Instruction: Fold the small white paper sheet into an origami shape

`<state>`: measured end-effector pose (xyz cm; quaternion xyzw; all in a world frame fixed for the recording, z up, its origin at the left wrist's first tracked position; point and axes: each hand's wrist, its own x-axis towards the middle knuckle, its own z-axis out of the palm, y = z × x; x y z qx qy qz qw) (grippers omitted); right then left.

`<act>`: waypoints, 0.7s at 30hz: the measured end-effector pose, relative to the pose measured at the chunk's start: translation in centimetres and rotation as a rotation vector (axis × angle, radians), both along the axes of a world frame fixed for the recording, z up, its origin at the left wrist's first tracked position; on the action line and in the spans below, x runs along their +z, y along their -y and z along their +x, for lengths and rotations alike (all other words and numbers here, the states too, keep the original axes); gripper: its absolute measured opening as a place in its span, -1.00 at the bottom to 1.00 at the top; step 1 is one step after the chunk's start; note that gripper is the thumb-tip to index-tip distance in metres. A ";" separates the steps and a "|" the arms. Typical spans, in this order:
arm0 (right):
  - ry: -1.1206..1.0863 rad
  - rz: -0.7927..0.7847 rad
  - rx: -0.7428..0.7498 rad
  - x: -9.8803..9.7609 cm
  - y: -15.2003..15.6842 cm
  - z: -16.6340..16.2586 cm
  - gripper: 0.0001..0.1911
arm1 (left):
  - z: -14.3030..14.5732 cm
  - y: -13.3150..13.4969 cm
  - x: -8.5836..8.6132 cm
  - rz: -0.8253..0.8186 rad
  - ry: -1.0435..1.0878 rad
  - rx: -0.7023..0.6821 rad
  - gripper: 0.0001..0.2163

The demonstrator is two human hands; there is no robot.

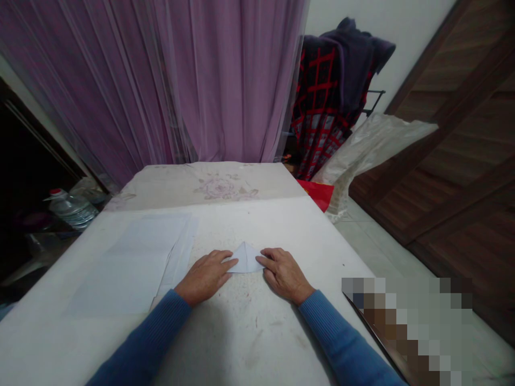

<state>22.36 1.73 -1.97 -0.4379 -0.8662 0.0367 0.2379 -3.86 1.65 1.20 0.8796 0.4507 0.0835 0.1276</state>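
Note:
A small piece of folded white paper (247,260) lies on the table between my hands. It is triangular, its peak points away from me, and a crease runs down its middle. My left hand (209,273) grips its left corner between thumb and fingers. On the opposite corner, my right hand (285,272) holds the paper in the same way, fingers bent. Both hands rest low against the tabletop, and their fingertips partly cover the paper's corners.
Several large white sheets (129,262) lie on the table (249,343) at the left. A floral cloth (177,185) covers its far end. Purple curtains (233,80) hang behind. A water bottle (72,209) stands left; a red bag (319,194) touches the right edge.

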 end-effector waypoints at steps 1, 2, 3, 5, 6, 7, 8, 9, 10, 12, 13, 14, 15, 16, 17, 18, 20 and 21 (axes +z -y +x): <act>0.002 -0.004 -0.001 0.1 0.1 0.0 -0.61 | 0.0 0.0 0.1 -0.007 -0.005 0.001 -0.64; 0.004 -0.007 -0.001 0.1 0.2 0.0 -0.63 | 0.1 0.0 0.0 -0.010 -0.007 0.005 -0.64; 0.007 -0.011 0.000 0.2 0.2 0.0 -0.64 | 0.2 0.1 -0.1 -0.008 -0.007 0.012 -0.64; 0.011 -0.017 -0.004 0.3 0.3 -0.1 -0.66 | 0.5 0.3 -0.5 0.020 -0.007 0.042 -0.65; 0.012 -0.019 -0.008 0.4 0.4 -0.1 -0.67 | 0.7 0.4 -0.8 0.047 -0.005 0.064 -0.66; 0.013 -0.020 -0.013 0.4 0.4 -0.1 -0.67 | 1.0 0.5 -1.1 0.078 -0.001 0.085 -0.67; 0.014 -0.018 -0.017 0.4 0.4 -0.1 -0.68 | 1.3 0.6 -1.4 0.110 0.004 0.104 -0.68; 0.014 -0.015 -0.022 0.4 0.4 -0.2 -0.68 | 1.6 0.7 -1.8 0.141 0.010 0.117 -0.69; 0.013 -0.011 -0.027 0.4 0.4 -0.2 -0.69 | 1.9 0.8 -2.1 0.172 0.017 0.119 -0.70; 0.014 -0.005 -0.038 0.4 0.5 -0.3 -0.71 | 2.5 0.9 -2.8 0.232 0.029 0.092 -0.68; 0.017 -0.004 -0.044 0.5 0.5 -0.3 -0.72 | 2.8 0.9 -3.1 0.263 0.031 0.068 -0.66; 0.022 -0.008 -0.049 0.5 0.6 -0.4 -0.72 | 3.1 1.0 -3.4 0.299 0.037 0.044 -0.65; 0.029 -0.012 -0.052 0.5 0.6 -0.5 -0.72 | 3.3 1.0 -3.6 0.336 0.043 0.023 -0.65; 0.035 -0.017 -0.055 0.6 0.6 -0.5 -0.73 | 3.6 1.1 -3.9 0.369 0.044 0.009 -0.65; 0.039 -0.020 -0.057 0.6 0.6 -0.6 -0.73 | 3.8 1.1 -4.2 0.395 0.040 0.001 -0.64; 0.043 -0.022 -0.059 0.6 0.7 -0.6 -0.73 | 3.9 1.2 -4.4 0.416 0.032 -0.001 -0.63; 0.047 -0.022 -0.061 0.7 0.7 -0.7 -0.73 | 4.1 1.3 -4.7 0.435 0.005 0.005 -0.60; 0.049 -0.021 -0.061 0.7 0.7 -0.7 -0.73 | 4.2 1.3 -4.8 0.436 -0.009 0.007 -0.59</act>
